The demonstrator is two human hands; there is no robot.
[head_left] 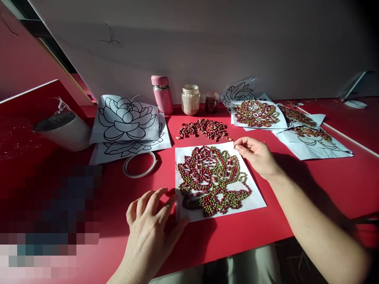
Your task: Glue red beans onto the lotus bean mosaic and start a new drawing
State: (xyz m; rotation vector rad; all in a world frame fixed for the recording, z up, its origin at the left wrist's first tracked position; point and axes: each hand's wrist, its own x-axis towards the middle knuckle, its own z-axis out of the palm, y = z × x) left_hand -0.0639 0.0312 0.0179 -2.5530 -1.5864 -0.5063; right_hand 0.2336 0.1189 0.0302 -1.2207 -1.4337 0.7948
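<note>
A white sheet of paper [257, 197] lies on the red table, bearing a flower picture made of dark red and green beans [213, 179]. My right hand [256, 156] is at the sheet's top right corner, thumb and fingertips pinched together on it. Whether a bean is also between those fingertips I cannot make out. My left hand [152, 221] rests at the lower left edge of the sheet with its fingers apart, holding nothing. Just behind the sheet is a loose pile of speckled red beans [204, 129].
Printed flower outlines [127, 118] and a tape roll [140, 165] lie at left, near a tilted white container [66, 132]. A pink flask [162, 94], a glass jar [190, 100] and a small cup of dark contents [211, 102] stand behind. Bean-covered sheets [257, 114] lie right.
</note>
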